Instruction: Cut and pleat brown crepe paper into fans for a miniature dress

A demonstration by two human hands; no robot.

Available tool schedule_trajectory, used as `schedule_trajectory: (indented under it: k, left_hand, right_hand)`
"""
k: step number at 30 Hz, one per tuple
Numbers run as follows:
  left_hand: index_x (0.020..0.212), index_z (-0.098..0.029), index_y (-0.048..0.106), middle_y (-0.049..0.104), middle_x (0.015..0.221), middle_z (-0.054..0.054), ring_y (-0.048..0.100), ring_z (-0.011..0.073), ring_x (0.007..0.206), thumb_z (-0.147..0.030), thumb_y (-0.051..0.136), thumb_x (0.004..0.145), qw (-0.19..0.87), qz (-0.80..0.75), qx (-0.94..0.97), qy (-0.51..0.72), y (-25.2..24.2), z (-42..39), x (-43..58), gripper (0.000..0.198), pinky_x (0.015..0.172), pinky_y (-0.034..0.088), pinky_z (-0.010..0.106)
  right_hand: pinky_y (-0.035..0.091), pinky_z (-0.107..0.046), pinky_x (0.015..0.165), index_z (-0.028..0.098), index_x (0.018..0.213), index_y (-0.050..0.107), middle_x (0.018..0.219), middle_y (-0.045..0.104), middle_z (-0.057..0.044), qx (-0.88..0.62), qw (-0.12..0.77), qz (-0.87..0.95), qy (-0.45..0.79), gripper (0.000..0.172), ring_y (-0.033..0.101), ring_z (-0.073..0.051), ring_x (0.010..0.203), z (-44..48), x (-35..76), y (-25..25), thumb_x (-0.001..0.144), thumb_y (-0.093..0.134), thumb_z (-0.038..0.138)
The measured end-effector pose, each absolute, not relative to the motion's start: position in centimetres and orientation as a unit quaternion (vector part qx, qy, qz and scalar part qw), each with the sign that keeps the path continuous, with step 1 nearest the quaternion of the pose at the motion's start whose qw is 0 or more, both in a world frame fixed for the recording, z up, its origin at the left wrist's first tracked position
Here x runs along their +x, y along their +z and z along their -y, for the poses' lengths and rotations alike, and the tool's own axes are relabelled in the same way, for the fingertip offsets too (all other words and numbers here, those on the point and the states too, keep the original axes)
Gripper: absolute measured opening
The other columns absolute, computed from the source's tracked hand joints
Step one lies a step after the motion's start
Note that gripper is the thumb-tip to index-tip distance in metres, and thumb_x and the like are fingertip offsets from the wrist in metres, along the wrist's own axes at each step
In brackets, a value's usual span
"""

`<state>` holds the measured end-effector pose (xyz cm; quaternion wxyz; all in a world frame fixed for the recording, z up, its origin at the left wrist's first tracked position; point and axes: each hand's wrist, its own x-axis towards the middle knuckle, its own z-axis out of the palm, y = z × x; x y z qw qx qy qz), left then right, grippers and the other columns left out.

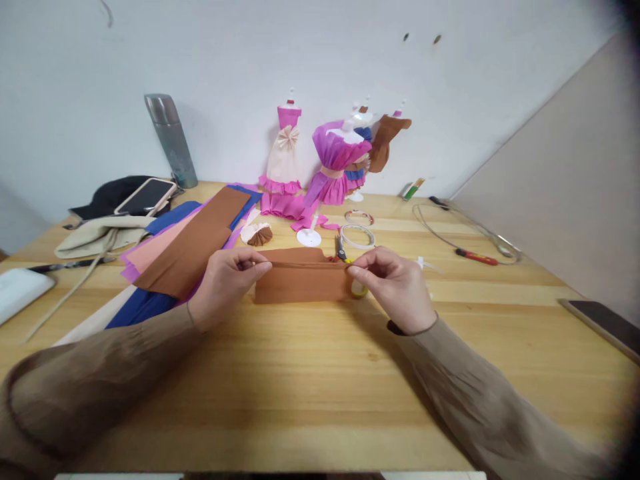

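A brown sheet of crepe paper (303, 285) is stretched between my two hands above the table, with a narrow fold along its upper edge. My left hand (227, 283) pinches the left end of that fold between thumb and fingers. At the other end, my right hand (395, 283) pinches the fold in the same way. Behind the sheet, scissors (341, 248) lie partly hidden near my right hand. A yellow-rimmed roll (359, 289) shows just under my right fingers. To the left lies a pile of crepe paper with a brown strip (195, 243) on top.
Small dress forms in paper dresses, one pink and cream (286, 157), one purple (334, 163), stand by the wall. Tape rings (357, 235), a paper rosette (259, 233) and a red-handled tool (477, 257) lie about. Phones (147, 197), a flask (173, 143) and a white device (23, 292) flank them.
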<state>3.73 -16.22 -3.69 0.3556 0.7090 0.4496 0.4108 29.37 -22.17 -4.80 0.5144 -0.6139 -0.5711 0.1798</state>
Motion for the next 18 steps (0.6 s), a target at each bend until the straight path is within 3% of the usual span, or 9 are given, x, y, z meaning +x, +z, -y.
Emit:
schedule_trajectory:
  k: [3,7,10,13,18]
  left_hand:
    - [0.06,-0.014,0.065,0.049,0.047,-0.003,0.037,0.0059,0.045,-0.033,0.066,0.071,0.369,-0.463,0.704,0.393,-3.1,16.8,3.8,0.022,0.043,0.027,0.019]
    - [0.064,-0.014,0.063,0.049,0.043,-0.004,0.039,0.0056,0.04,-0.034,0.064,0.072,0.435,-0.463,0.669,0.386,-2.2,17.7,4.0,0.022,0.04,0.029,0.017]
    - [0.068,-0.014,0.062,0.05,0.04,-0.004,0.04,0.0062,0.035,-0.035,0.064,0.072,0.46,-0.471,0.649,0.381,-1.9,18.3,4.1,0.022,0.036,0.03,0.016]
    - [0.07,-0.014,0.061,0.053,0.042,-0.004,0.042,0.0064,0.034,-0.036,0.065,0.073,0.473,-0.475,0.638,0.379,-2.0,18.3,4.1,0.022,0.035,0.031,0.016]
    - [0.069,-0.013,0.06,0.063,0.055,0.0,0.049,0.0069,0.04,-0.036,0.067,0.072,0.501,-0.462,0.623,0.385,-2.2,18.1,4.1,0.023,0.04,0.04,0.017]
  right_hand:
    - [0.035,-0.024,0.043,0.018,0.066,0.062,0.051,0.055,0.002,-0.631,0.504,0.545,0.225,0.02,0.045,-0.01,0.043,22.6,29.0,-4.2,0.067,0.071,0.035]
    - [0.036,-0.021,0.037,0.018,0.065,0.06,0.042,0.052,0.004,-0.613,0.529,0.505,0.299,0.025,0.046,-0.009,0.035,22.7,28.6,-3.9,0.066,0.073,0.039]
    - [0.041,-0.021,0.04,0.017,0.066,0.06,0.044,0.056,0.003,-0.58,0.557,0.494,0.329,0.027,0.049,-0.009,0.038,22.5,28.5,-4.1,0.064,0.076,0.039]
    - [0.045,-0.023,0.045,0.016,0.08,0.066,0.049,0.061,0.002,-0.555,0.577,0.479,0.359,0.031,0.054,-0.01,0.044,22.3,28.5,-4.5,0.062,0.078,0.039]
    - [0.039,-0.023,0.044,0.015,0.076,0.069,0.047,0.058,0.002,-0.566,0.565,0.49,0.348,0.023,0.048,-0.009,0.042,22.2,28.6,-4.8,0.065,0.074,0.035]
